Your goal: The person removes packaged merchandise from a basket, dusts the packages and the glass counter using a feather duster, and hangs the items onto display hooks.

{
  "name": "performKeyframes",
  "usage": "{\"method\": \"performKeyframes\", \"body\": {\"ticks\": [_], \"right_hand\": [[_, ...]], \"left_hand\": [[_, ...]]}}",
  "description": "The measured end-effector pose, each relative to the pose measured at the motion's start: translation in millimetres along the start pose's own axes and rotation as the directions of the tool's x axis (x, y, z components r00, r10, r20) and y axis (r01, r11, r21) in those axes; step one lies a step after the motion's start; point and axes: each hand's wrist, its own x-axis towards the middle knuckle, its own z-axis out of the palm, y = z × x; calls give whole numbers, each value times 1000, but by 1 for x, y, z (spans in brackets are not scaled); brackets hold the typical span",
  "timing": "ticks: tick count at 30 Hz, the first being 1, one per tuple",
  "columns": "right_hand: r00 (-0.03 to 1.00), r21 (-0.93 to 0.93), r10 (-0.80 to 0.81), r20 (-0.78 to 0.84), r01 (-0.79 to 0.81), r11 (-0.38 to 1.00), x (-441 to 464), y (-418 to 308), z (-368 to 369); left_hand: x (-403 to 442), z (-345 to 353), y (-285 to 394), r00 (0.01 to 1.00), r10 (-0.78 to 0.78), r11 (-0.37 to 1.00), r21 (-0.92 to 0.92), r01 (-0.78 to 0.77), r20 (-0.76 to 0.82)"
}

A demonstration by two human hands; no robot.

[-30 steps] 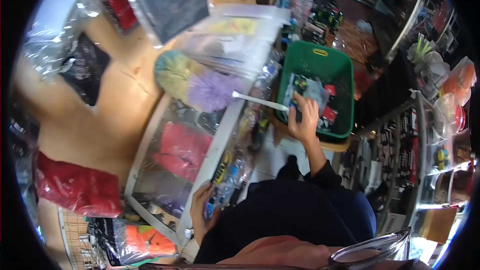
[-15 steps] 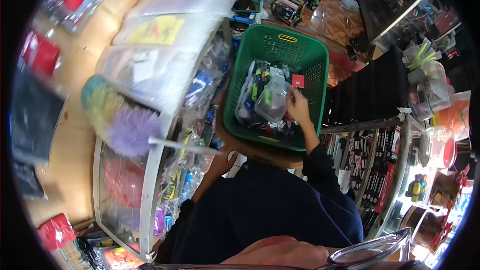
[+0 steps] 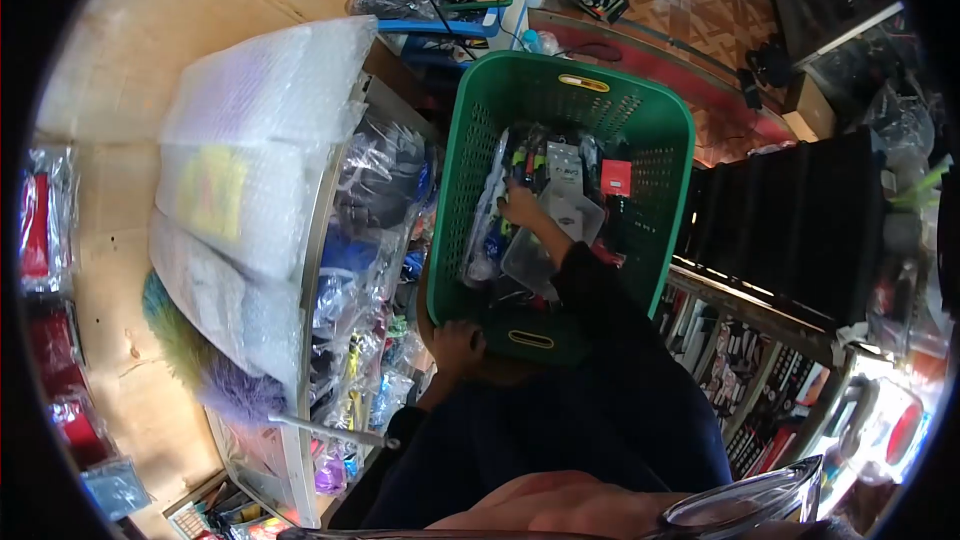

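Green basket (image 3: 515,90) to the right of the fluffy duster (image 3: 240,395) and bubble wrap (image 3: 250,130). At its near-left corner, left hand (image 3: 458,346), fingers curled, any grip unclear; inside, right hand (image 3: 524,207), fingers bent down at the packaged items (image 3: 493,185), grasp hidden, beside a clear container (image 3: 530,262), left of a red card (image 3: 616,178).

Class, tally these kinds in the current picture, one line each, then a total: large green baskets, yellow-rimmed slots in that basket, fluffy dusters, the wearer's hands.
Large green basket: 1
Yellow-rimmed slots: 2
Fluffy duster: 1
Left hand and right hand: 2
Total: 6
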Motion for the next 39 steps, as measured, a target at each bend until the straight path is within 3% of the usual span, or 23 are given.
{"method": "performKeyframes", "body": {"ticks": [1,2,4,5,8,10,12,16,20,22,23,25,29,31,32,34,35,38,39], "right_hand": [[992,-195,2,127,23,981,16,6,9],[991,-184,1,133,23,983,27,10,13],[918,-381,97,385,62,922,47,18,22],[917,-371,95,388,61,927,52,17,27],[901,-627,358,245,-134,767,61,18,45],[921,-666,324,215,-104,738,69,15,63],[899,-822,397,184,-81,564,71,8,73],[852,-769,452,265,-96,632,74,3,55],[844,-727,495,206,-207,655,71,17,57],[861,-839,483,160,-139,526,57,16,55],[864,-838,479,155,-141,527,59,18,58],[872,-799,422,248,-62,599,61,27,67],[918,-667,310,247,-71,742,39,5,40],[998,-646,54,32,-20,763,14,-10,19],[999,-655,40,16,-19,755,5,-11,14],[903,-410,-309,-297,172,896,-15,-14,3],[890,-426,-332,-314,180,886,-33,-25,-10],[686,-239,-416,-597,343,909,-96,-75,-46],[609,-218,-434,-664,397,891,-113,-84,-53]], "left_hand": [[0,1,1,1000,-9,1000,-3,9,-11],[-1,2,0,1000,-14,1000,6,14,-5],[0,3,-3,999,-38,999,-5,38,35],[1,3,-4,998,-39,999,5,39,42],[-1,8,-5,999,-32,999,22,32,-3],[-3,14,-10,998,-38,998,42,40,-40],[-3,16,-11,999,-34,997,69,36,-24],[-4,13,-11,999,-41,998,52,42,-15],[-1,7,-6,998,-48,997,56,50,-35],[-3,8,-10,999,-7,1000,29,8,-32],[-3,9,-12,999,-3,999,32,4,-38],[-7,14,-12,1000,-24,999,47,24,-2],[-16,33,-25,999,-23,999,35,24,-26],[-8,15,-16,997,20,1000,-12,-21,-80],[-8,15,-15,994,28,999,-16,-29,-103],[-8,14,-14,995,31,999,-11,-32,-93],[-9,10,-12,991,44,999,-11,-46,-125],[-10,-2,-14,985,100,988,-105,-115,-137],[-12,10,-23,971,144,945,-266,-193,-192]]}}
